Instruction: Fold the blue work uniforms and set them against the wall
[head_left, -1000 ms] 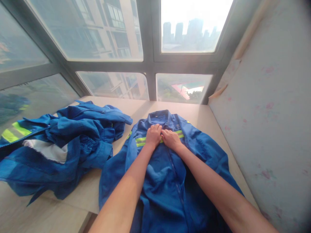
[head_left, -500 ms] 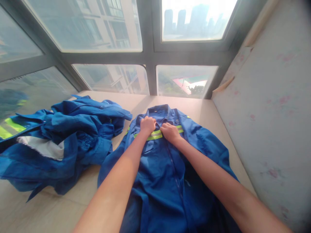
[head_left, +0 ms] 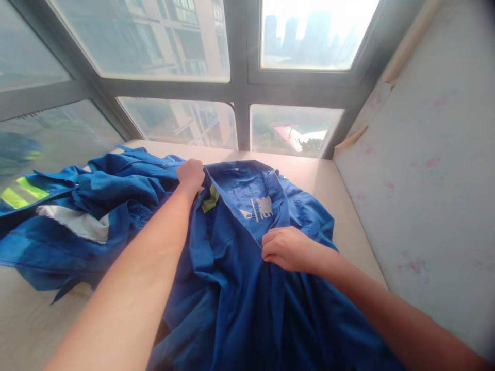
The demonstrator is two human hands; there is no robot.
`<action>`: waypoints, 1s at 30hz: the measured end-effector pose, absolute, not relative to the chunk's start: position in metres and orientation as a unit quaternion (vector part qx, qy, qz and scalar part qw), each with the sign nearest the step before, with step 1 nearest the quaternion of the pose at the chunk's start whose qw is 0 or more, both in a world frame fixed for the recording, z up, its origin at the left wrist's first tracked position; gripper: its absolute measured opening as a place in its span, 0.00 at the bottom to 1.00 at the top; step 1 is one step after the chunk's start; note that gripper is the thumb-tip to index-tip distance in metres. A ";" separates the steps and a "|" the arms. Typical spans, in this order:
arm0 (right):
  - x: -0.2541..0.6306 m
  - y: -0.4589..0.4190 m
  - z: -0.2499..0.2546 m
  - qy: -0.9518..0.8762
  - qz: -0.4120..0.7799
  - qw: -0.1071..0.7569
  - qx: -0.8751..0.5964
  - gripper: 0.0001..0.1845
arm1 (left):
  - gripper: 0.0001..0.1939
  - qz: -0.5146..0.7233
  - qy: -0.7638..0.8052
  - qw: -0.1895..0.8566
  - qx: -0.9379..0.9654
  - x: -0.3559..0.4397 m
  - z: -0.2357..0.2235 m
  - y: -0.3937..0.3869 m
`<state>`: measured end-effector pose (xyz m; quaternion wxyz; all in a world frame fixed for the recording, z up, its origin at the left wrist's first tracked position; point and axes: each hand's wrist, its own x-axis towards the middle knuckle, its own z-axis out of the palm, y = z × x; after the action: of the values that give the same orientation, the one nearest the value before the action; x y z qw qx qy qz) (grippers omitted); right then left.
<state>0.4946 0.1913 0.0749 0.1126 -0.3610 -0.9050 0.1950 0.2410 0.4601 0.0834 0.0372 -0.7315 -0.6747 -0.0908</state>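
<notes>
A blue work jacket (head_left: 247, 288) with yellow-green reflective strips lies in front of me on a pale wooden table (head_left: 320, 180). Its front is pulled open, so the inner lining with a white printed label (head_left: 260, 208) shows. My left hand (head_left: 190, 174) is closed on the jacket's left front edge near the collar and holds it out to the left. My right hand (head_left: 285, 249) is closed on the right front edge by the zipper, lower and nearer to me.
A heap of more blue work clothes (head_left: 88, 206) with reflective strips lies at the left. Large windows (head_left: 178, 118) with dark frames rise behind the table. A pale wall (head_left: 425, 180) with pink spots borders the right side.
Both hands were together at the jacket's chest. Since then the left hand has pulled its edge up and left, and the right hand has drawn back toward me, opening the front.
</notes>
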 end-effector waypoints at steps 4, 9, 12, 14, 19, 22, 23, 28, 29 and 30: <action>0.492 0.184 0.083 -0.857 0.207 0.151 -0.447 0.08 | 0.20 -0.116 -0.584 0.002 -0.803 0.263 0.085 0.407; 0.488 0.158 0.075 -0.806 0.141 0.138 -0.558 0.07 | 0.22 -0.046 -0.317 -0.277 -0.906 0.301 0.055 0.295; 0.487 0.143 0.076 -0.788 0.101 0.112 -0.598 0.08 | 0.16 -0.019 -0.222 -0.403 -0.888 0.303 0.045 0.246; 0.483 0.135 0.078 -0.791 0.082 0.095 -0.599 0.09 | 0.13 -0.037 -0.215 -0.417 -0.882 0.297 0.045 0.231; 0.458 0.109 0.077 -0.839 0.081 0.048 -0.536 0.10 | 0.09 -0.084 -0.295 -0.324 -0.895 0.282 0.048 0.237; 0.440 0.080 0.069 -0.875 0.116 -0.002 -0.469 0.09 | 0.08 -0.116 -0.391 -0.249 -0.878 0.268 0.051 0.256; 0.435 0.067 0.064 -0.881 0.128 -0.018 -0.456 0.08 | 0.08 -0.133 -0.426 -0.228 -0.865 0.261 0.053 0.264; 0.428 -0.002 0.016 -0.892 0.261 -0.043 -0.367 0.03 | 0.14 -0.235 -0.622 -0.105 -0.740 0.198 0.081 0.308; 0.431 -0.014 0.006 -0.889 0.285 -0.051 -0.355 0.03 | 0.14 -0.249 -0.648 -0.088 -0.714 0.182 0.088 0.315; 0.435 -0.023 -0.002 -0.881 0.300 -0.052 -0.363 0.03 | 0.13 -0.261 -0.668 -0.075 -0.693 0.167 0.095 0.320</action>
<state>0.4353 -0.0234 -0.0019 -0.0520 -0.3630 -0.8806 0.3000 0.1673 0.3197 0.0951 -0.0746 -0.6929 -0.6680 -0.2611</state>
